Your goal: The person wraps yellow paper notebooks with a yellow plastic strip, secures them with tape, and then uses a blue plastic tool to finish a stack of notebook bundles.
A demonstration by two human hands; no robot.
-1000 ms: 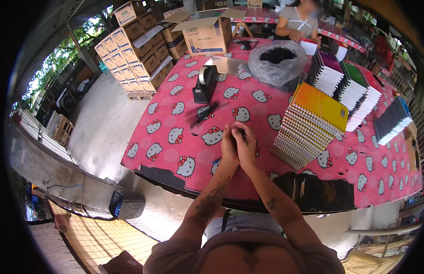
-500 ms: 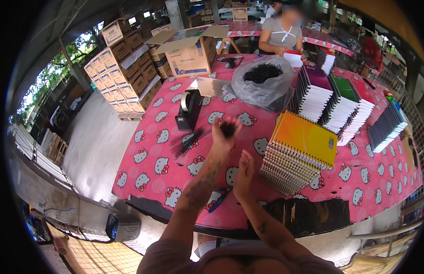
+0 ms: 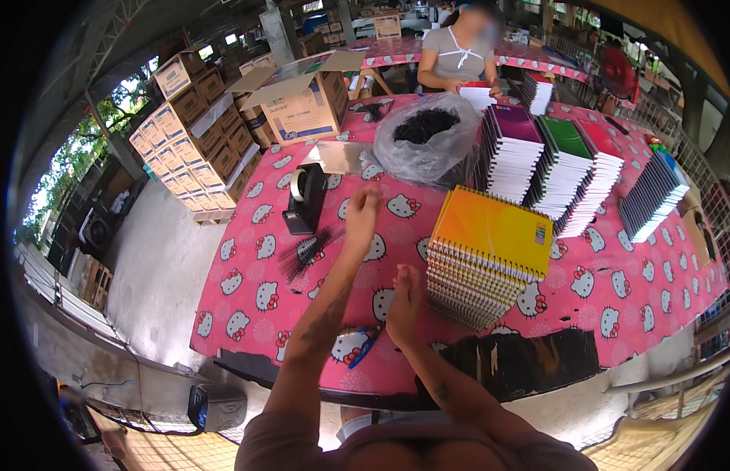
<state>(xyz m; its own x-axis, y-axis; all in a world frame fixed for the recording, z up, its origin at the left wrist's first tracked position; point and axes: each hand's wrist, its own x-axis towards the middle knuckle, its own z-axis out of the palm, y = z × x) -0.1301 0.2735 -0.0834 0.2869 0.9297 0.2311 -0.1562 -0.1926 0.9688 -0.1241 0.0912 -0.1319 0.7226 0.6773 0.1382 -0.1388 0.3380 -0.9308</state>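
Surface edge nearest you, then blue tool. Right hand loosely open, nothing seen held, just left of yellow notebook stack. Black mesh scraps further left; room to move around them. Left hand curled: dark clump no longer shows, maybe dropped, freeing you; can't tell, palm hidden. Bag beyond, holding dark strands.

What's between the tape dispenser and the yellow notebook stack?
In the head view, the left hand, with bare pink tablecloth on either side of it.
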